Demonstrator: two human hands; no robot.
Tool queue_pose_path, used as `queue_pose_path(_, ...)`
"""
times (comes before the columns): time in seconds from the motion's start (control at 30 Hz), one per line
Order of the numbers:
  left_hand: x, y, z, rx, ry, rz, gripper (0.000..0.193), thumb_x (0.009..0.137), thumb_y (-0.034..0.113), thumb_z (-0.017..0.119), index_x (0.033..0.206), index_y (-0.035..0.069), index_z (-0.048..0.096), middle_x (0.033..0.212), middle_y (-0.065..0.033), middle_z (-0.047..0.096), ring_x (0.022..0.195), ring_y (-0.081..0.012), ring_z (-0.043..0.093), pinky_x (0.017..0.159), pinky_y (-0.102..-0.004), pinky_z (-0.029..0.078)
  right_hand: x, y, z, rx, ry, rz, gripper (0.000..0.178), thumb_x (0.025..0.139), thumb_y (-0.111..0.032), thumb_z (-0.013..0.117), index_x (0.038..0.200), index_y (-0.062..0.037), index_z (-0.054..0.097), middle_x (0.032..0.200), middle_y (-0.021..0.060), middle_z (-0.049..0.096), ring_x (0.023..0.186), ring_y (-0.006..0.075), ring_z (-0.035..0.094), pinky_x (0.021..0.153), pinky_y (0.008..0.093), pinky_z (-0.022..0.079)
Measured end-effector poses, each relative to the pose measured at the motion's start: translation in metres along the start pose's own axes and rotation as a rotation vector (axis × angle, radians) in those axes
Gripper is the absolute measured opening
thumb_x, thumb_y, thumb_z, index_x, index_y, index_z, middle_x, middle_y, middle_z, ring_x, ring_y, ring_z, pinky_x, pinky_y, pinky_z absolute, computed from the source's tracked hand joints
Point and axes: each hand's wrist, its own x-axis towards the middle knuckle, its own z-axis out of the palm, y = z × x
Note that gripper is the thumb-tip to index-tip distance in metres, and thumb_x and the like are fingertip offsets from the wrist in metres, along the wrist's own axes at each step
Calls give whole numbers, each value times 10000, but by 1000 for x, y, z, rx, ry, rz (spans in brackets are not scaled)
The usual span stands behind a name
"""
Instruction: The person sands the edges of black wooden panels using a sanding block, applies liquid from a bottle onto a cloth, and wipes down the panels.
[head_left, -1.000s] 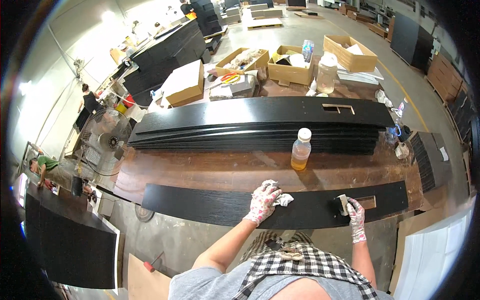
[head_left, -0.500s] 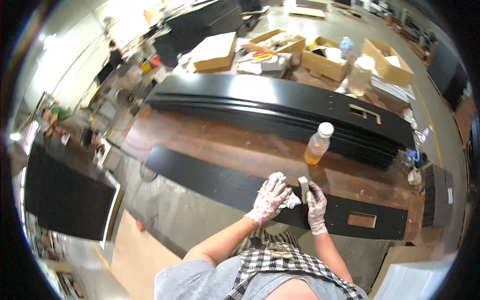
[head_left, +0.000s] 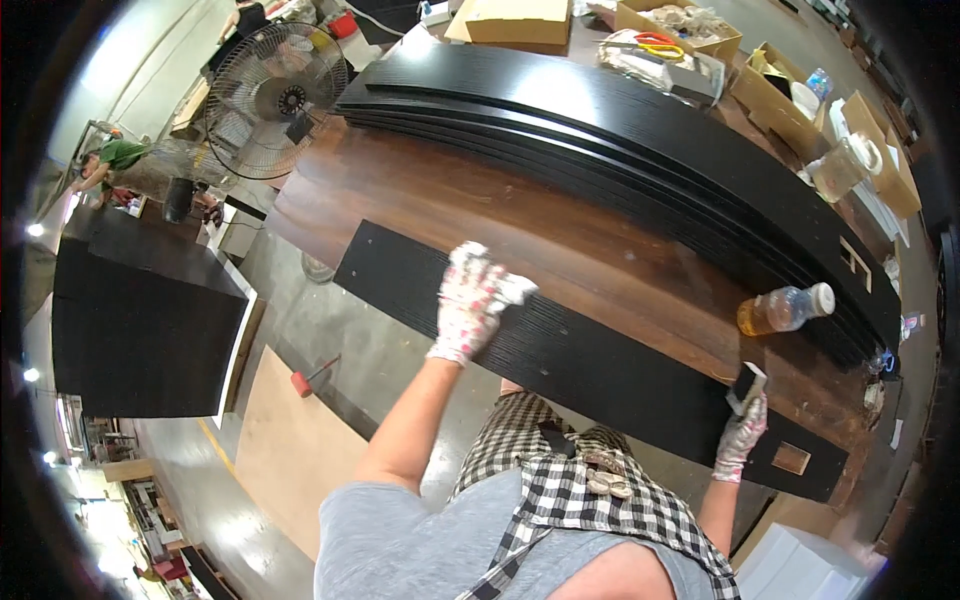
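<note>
A long black board [head_left: 600, 362] with a rectangular cutout lies along the near edge of the brown table. My left hand [head_left: 467, 312], in a white glove with pinkish-red spots, is pressed on a white cloth [head_left: 516, 290] against the board's left part. Toward the board's right end, my right hand [head_left: 741, 442], gloved alike, grips a small block [head_left: 746, 386] with a dark face and pale sides. The block is tilted up over the board; whether it touches the surface I cannot tell. Beyond it stands a clear bottle [head_left: 782, 310] with a white cap and amber liquid.
Behind the bottle, a stack of black boards [head_left: 560, 130] runs along the table [head_left: 480, 190]. Cardboard boxes [head_left: 775, 100] and a capped jar [head_left: 845, 168] are at the far right. A large fan [head_left: 290, 98] stands far left. A red-headed mallet [head_left: 302, 383] rests on a pale panel.
My left hand has moved left along the board with the cloth. My right hand has shifted right with the block, so the hands are farther apart. The whole view has turned.
</note>
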Motion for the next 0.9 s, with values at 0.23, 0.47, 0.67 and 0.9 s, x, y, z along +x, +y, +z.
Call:
queue_pose_path(0.23, 43, -225, -61, 165, 149, -137, 348, 778, -11, 491, 943, 196, 717, 845, -77, 667, 766, -313, 595, 769, -411, 466, 1, -20, 17, 27, 233, 34, 412, 941, -305, 549, 1178, 32, 538, 1083, 133, 604, 1019, 220, 587, 911, 359, 476)
queue_pose_path(0.47, 18, -161, -43, -619, 230, -352, 246, 822, 195, 589, 1005, 34, 625, 917, -128, 668, 864, -281, 650, 749, -356, 523, -2, -55, 236, -717, -471, -259, 376, 771, -219, 737, 1103, -65, 649, 1138, 92, 635, 1072, 240, 579, 945, 376, 458)
queue_pose_path(0.67, -34, -55, -39, -827, -127, 59, 312, 597, 193, 740, 896, 123, 689, 912, -50, 678, 778, -246, 634, 660, -359, 524, -2, -35, 332, -872, -892, -471, 426, 649, -196, 777, 1042, -64, 679, 1124, 110, 638, 1002, 286, 562, 902, 392, 448)
queue_pose_path(0.9, -54, -40, -23, -885, -87, -23, 354, 599, 273, 744, 899, 95, 685, 869, -79, 666, 800, -264, 636, 677, -383, 509, -7, -14, 410, -851, -1043, -527, 423, 665, -225, 768, 1033, -43, 665, 1110, 125, 631, 1008, 297, 568, 889, 402, 456)
